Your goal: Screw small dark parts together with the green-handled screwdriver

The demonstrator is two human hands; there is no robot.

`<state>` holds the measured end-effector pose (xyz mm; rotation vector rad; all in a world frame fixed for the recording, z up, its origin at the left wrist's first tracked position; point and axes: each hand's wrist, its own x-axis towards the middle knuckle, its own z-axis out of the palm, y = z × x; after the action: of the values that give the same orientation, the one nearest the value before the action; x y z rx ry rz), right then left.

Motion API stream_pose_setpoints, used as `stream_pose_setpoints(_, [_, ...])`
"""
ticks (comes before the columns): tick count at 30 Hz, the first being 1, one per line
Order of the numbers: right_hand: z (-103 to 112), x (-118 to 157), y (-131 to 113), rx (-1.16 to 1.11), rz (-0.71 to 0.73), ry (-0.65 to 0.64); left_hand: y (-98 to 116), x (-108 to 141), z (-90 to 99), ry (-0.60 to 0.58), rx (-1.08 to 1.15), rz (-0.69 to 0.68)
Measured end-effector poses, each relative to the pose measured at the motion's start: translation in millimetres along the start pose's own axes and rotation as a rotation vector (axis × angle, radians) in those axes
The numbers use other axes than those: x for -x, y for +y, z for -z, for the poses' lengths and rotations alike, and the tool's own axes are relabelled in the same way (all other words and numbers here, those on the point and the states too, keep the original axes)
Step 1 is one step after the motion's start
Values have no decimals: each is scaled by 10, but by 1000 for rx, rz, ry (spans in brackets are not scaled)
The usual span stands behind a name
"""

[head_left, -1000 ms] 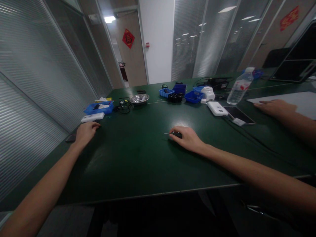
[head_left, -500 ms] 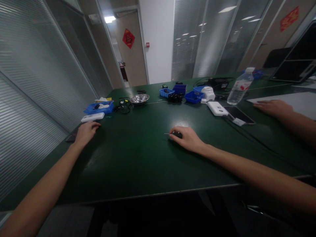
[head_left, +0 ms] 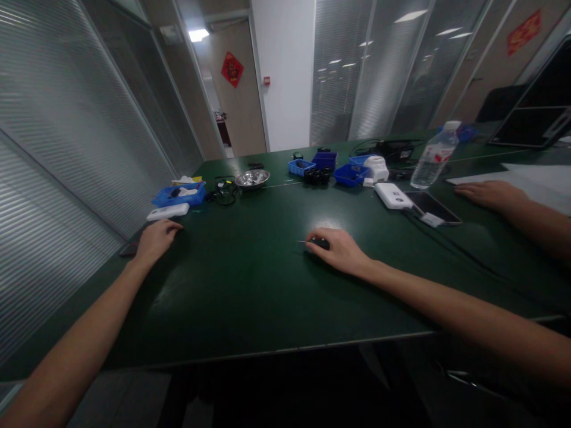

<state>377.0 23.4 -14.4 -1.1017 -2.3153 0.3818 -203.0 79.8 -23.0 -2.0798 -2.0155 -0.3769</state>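
My right hand [head_left: 336, 249] rests on the dark green table [head_left: 250, 285], closed around the black handle of a small screwdriver-like tool [head_left: 320, 243]. The tool's thin metal shaft points left. At the left, my left hand [head_left: 158, 238] lies on the table with its fingers bent and nothing visible in them; whether they are pressed together is hard to make out. Just beyond it lies a white rectangular device [head_left: 168, 212]. A dark flat object [head_left: 128, 249] is partly hidden beside my left wrist.
Farther back are a blue tray [head_left: 178, 195], black cables [head_left: 223, 193], a metal bowl [head_left: 252, 179] and blue bins [head_left: 350, 175]. Rightward are a white power bank [head_left: 392, 196], a phone [head_left: 432, 207], a bottle [head_left: 435, 157] and another person's hand [head_left: 491, 193] on paper.
The other person's hand has shifted slightly left, and the papers under and behind it look rearranged. My two hands and the tool have hardly moved.
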Motion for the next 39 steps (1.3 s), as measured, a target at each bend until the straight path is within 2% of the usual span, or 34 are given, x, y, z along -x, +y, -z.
stream_pose_setpoints(15, [-1, 1, 0, 11, -17, -6, -51, -9, -31, -9, 11, -11])
stream_pose_setpoints(24, [6, -4, -18, 11, -14, -3, 56, 20, 30, 4, 28, 6])
stream_pose_setpoints(29, [8, -1, -20, 15, -15, -5, 160, -8, 43, 39, 193, 51])
stream_pose_setpoints(31, [5, -2, -17, 22, -17, -8, 310, -22, 22, 23, 287, 56])
stream_pose_setpoints(33, [2, -1, -16, 28, -17, -1, 583, -20, 22, -8, 363, 14])
stream_pose_setpoints(35, [1, 1, -17, 28, -16, 1, 988, 13, 79, -58, 479, -84])
stream_pose_setpoints(39, [4, 3, -20, 21, -12, -5, 1991, 182, 354, -170, 693, -333])
